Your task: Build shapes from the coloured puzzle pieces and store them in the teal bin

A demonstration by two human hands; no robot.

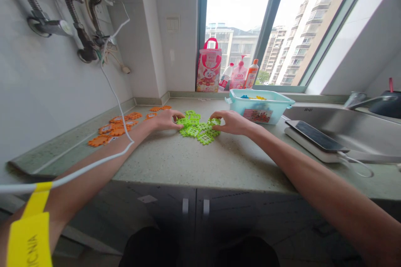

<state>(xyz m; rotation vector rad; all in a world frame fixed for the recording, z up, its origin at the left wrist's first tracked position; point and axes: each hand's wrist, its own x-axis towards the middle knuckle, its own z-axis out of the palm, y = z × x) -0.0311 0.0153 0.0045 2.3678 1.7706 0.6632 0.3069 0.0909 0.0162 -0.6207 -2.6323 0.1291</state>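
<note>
A loose pile of lime-green plastic building tiles (205,138), square with lattice centres and notched edges, lies on the counter between my hands. My left hand (167,120) is at the pile's left side, thumb and fingers apart, the fingertips against its edge. On the opposite side, my right hand (233,122) curls its thumb and fingers around a green tile (214,122) at the pile's edge. Its far fingers are partly hidden. Orange tiles (115,125) of a similar notched kind lie spread beyond my left forearm.
Behind my right hand stands a light-blue plastic bin (272,110) with blue and yellow pieces inside. A phone (315,134) rests on a white block beside the steel sink (354,129). A white cable (109,79) hangs across my left forearm. Bottles (238,76) line the windowsill.
</note>
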